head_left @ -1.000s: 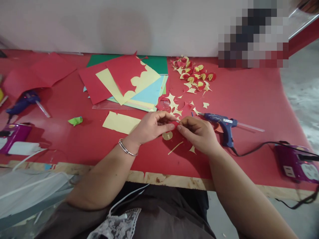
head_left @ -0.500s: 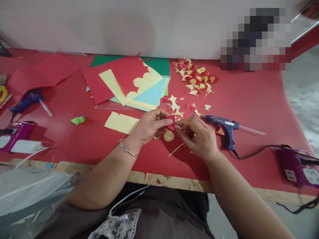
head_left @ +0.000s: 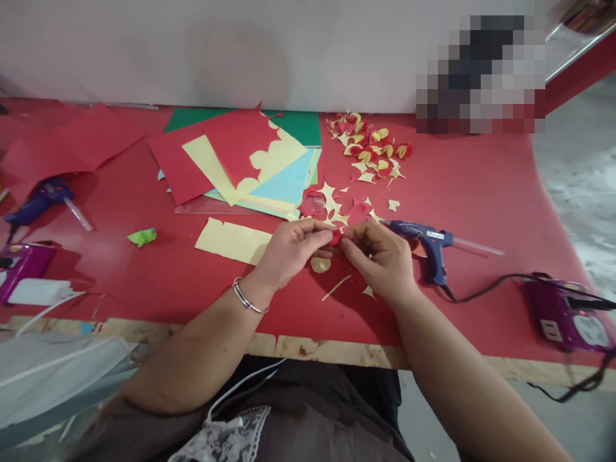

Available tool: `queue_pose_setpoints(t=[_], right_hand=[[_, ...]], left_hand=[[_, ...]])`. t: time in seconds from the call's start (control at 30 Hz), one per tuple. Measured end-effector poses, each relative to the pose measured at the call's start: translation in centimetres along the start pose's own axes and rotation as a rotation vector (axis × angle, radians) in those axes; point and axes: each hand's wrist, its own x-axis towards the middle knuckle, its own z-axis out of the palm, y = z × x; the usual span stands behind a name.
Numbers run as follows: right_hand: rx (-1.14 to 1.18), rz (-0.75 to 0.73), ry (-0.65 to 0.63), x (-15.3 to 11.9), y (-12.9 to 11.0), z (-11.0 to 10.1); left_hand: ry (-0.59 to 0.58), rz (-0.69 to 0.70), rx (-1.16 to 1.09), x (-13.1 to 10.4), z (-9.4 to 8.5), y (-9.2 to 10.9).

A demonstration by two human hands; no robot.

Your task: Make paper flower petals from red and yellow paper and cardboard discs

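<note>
Between the fingertips of both hands is a small piece of red paper (head_left: 337, 238), partly covered by the fingers. My left hand (head_left: 301, 247) pinches its left side, and my right hand (head_left: 380, 253) pinches its right side. Just below them a round yellow paper piece (head_left: 321, 265) lies on the red table, with a thin yellow strip (head_left: 336, 288) nearer the front edge. Beyond the fingers are red and yellow paper offcuts (head_left: 332, 200). A blue glue gun (head_left: 430, 240) lies right of my right hand, its nozzle pointing left.
Coloured paper sheets (head_left: 231, 151) are stacked at the back, with folded red-and-yellow paper pieces (head_left: 380, 144) to their right. A yellow paper rectangle (head_left: 231, 241) lies left of my hands. Purple power strips (head_left: 568, 314) stand at both sides; a second glue gun (head_left: 41, 202) lies left.
My right hand's fingers have closed onto the red paper, which now looks folded and narrower. The whole view has shifted slightly.
</note>
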Motion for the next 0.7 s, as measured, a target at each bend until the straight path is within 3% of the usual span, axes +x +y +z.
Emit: queue_pose_setpoints(t=[0.23,0.7], right_hand=[[0.059,0.045,-0.011,0.10,0.02,0.12],[0.070,0.005,0.000,0.13,-0.07,0.16]], left_hand=[[-0.039,0.142,0.079,0.01,-0.30,-0.81],[-0.013,0.186,0.202,-0.20,-0.22,-0.73]])
